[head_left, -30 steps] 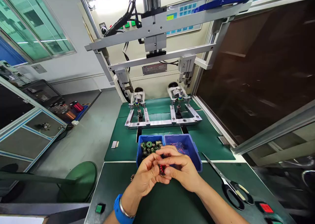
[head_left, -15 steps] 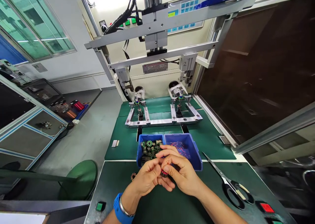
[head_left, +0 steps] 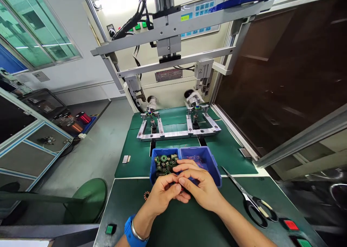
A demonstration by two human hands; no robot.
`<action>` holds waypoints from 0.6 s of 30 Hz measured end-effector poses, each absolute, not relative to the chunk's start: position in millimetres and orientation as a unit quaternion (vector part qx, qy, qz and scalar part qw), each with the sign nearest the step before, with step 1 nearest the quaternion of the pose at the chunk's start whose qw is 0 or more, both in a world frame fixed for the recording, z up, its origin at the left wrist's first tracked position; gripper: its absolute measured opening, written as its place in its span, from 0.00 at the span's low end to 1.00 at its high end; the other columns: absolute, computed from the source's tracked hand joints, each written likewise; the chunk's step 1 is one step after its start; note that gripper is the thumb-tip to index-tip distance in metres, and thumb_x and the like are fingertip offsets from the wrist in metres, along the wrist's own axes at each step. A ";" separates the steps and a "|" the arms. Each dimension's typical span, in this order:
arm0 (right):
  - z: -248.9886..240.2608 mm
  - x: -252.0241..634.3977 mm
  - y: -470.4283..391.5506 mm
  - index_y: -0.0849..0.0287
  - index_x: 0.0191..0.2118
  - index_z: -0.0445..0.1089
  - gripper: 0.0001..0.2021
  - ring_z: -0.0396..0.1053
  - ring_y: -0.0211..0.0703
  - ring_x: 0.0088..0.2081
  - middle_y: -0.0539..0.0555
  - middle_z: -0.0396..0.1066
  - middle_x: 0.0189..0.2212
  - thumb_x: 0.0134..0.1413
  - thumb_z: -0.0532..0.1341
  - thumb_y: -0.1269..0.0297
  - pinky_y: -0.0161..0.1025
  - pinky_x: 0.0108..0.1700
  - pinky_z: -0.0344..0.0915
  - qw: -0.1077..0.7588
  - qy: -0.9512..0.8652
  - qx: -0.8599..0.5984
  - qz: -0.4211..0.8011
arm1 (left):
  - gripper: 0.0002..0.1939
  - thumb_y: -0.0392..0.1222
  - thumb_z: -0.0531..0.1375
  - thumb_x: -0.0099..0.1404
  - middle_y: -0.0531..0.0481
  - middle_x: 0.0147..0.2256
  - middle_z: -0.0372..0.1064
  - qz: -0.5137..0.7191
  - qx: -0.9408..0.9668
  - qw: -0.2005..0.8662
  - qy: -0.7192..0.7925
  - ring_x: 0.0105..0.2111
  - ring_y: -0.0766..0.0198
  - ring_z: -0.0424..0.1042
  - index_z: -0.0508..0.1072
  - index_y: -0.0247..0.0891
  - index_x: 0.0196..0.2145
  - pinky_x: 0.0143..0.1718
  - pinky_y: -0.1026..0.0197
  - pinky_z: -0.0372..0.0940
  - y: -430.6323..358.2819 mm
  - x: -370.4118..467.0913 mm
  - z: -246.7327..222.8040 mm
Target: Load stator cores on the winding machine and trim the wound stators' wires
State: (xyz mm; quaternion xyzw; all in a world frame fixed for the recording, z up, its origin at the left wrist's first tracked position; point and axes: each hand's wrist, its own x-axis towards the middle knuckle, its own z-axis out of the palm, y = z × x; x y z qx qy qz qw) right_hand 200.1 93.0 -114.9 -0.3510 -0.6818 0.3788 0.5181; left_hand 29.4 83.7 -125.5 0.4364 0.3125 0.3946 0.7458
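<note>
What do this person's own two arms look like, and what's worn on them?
Both are human arms, with no gloves, sleeves, cables or markings in view. The left arm wears a wide blue band at the wrist, with a thin silver bangle beside it. The right arm shows nothing worn.

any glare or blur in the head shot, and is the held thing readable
All in the head view: long white strip light blown out; glossy dark brown panel showing faint reflections; whitish curved machine part at back right smeared, perhaps by motion; small red-wound piece mostly hidden by the bare fingers, so hard to read.
</note>
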 end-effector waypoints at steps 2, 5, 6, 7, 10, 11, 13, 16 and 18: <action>-112.8 200.0 92.4 0.53 0.33 0.75 0.07 0.69 0.50 0.53 0.55 0.77 0.42 0.62 0.61 0.62 0.56 0.57 0.64 0.518 -0.687 -0.347 0.374 | 0.19 0.50 0.70 0.61 0.43 0.31 0.73 0.397 0.447 0.742 0.304 0.31 0.59 0.77 0.76 0.29 0.38 0.34 0.62 0.75 83.8 27.7 -126.2; -110.6 200.7 91.9 0.54 0.33 0.74 0.07 0.68 0.50 0.54 0.54 0.77 0.41 0.62 0.61 0.63 0.54 0.56 0.65 0.520 -0.691 -0.345 0.365 | 0.21 0.54 0.69 0.61 0.43 0.31 0.72 0.399 0.452 0.738 0.303 0.32 0.57 0.77 0.76 0.29 0.36 0.33 0.60 0.75 83.6 27.2 -127.9; -110.3 201.1 91.9 0.54 0.33 0.74 0.06 0.68 0.50 0.54 0.54 0.77 0.41 0.61 0.61 0.63 0.54 0.56 0.65 0.521 -0.692 -0.345 0.362 | 0.22 0.56 0.68 0.62 0.42 0.30 0.72 0.395 0.460 0.732 0.311 0.31 0.56 0.77 0.76 0.29 0.36 0.33 0.60 0.75 83.4 27.6 -128.4; -110.1 201.6 91.8 0.54 0.33 0.74 0.06 0.68 0.50 0.55 0.54 0.76 0.41 0.61 0.61 0.64 0.54 0.56 0.65 0.524 -0.691 -0.346 0.359 | 0.23 0.57 0.66 0.63 0.42 0.28 0.72 0.388 0.472 0.723 0.323 0.30 0.56 0.77 0.76 0.29 0.36 0.32 0.60 0.75 83.3 28.2 -128.5; -109.9 203.4 91.5 0.54 0.33 0.74 0.05 0.67 0.50 0.55 0.54 0.76 0.41 0.60 0.62 0.64 0.53 0.55 0.65 0.534 -0.685 -0.349 0.351 | 0.23 0.57 0.65 0.65 0.41 0.28 0.73 0.372 0.528 0.677 0.354 0.26 0.58 0.76 0.76 0.29 0.34 0.30 0.61 0.74 83.0 30.7 -126.2; -109.9 204.0 91.4 0.54 0.32 0.74 0.06 0.67 0.50 0.55 0.55 0.76 0.41 0.60 0.62 0.65 0.53 0.55 0.65 0.539 -0.683 -0.349 0.349 | 0.23 0.56 0.64 0.66 0.41 0.28 0.73 0.368 0.548 0.660 0.358 0.26 0.59 0.76 0.76 0.29 0.33 0.30 0.61 0.73 83.1 31.5 -124.3; -109.8 204.6 91.3 0.54 0.31 0.74 0.07 0.67 0.50 0.54 0.55 0.76 0.40 0.60 0.62 0.65 0.52 0.54 0.66 0.547 -0.678 -0.349 0.345 | 0.22 0.56 0.62 0.68 0.41 0.29 0.72 0.366 0.587 0.626 0.360 0.27 0.59 0.75 0.78 0.30 0.31 0.29 0.62 0.72 83.4 32.6 -120.0; -110.1 203.6 91.5 0.54 0.31 0.75 0.06 0.68 0.50 0.52 0.55 0.76 0.38 0.60 0.62 0.65 0.52 0.54 0.66 0.559 -0.670 -0.346 0.344 | 0.22 0.54 0.60 0.69 0.40 0.28 0.73 0.378 0.626 0.583 0.355 0.29 0.58 0.75 0.79 0.32 0.28 0.31 0.62 0.72 83.2 32.5 -116.3; -110.6 202.2 91.5 0.53 0.34 0.76 0.05 0.68 0.50 0.52 0.54 0.77 0.39 0.59 0.63 0.65 0.53 0.54 0.66 0.558 -0.671 -0.346 0.344 | 0.22 0.54 0.60 0.69 0.41 0.29 0.73 0.389 0.621 0.578 0.360 0.29 0.58 0.75 0.80 0.33 0.29 0.31 0.61 0.73 82.7 32.0 -117.6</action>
